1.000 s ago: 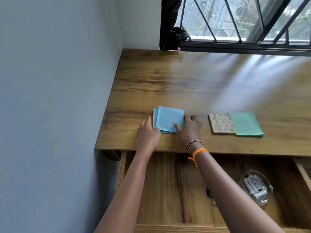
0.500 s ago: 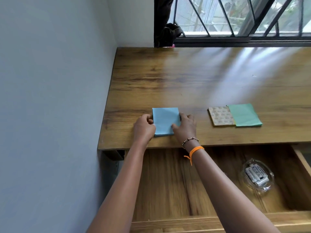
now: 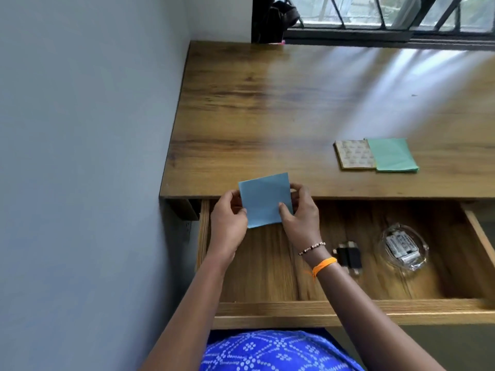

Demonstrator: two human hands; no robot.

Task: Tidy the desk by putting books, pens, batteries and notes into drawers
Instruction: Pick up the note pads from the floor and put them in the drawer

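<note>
A stack of blue notes [image 3: 263, 200] is held in the air over the desk's front edge and the back of the open drawer [image 3: 267, 263]. My left hand [image 3: 229, 219] grips its left side and my right hand [image 3: 300, 212] grips its right side. On the desk [image 3: 267, 103] to the right lie a beige patterned pad [image 3: 353, 153] and green notes [image 3: 392, 155], side by side. Inside the drawer are a small black item [image 3: 348, 257] and a clear glass dish [image 3: 404, 247] with batteries in it.
A blue-grey wall [image 3: 80, 156] runs along the left of the desk. A barred window [image 3: 388, 17] stands at the back, with a dark object [image 3: 278, 17] at its left corner. The drawer's front rail [image 3: 348, 311] is close to my body.
Both hands squared the blue notes into one stack on the desk, then lifted it and brought it toward me, over the open drawer.
</note>
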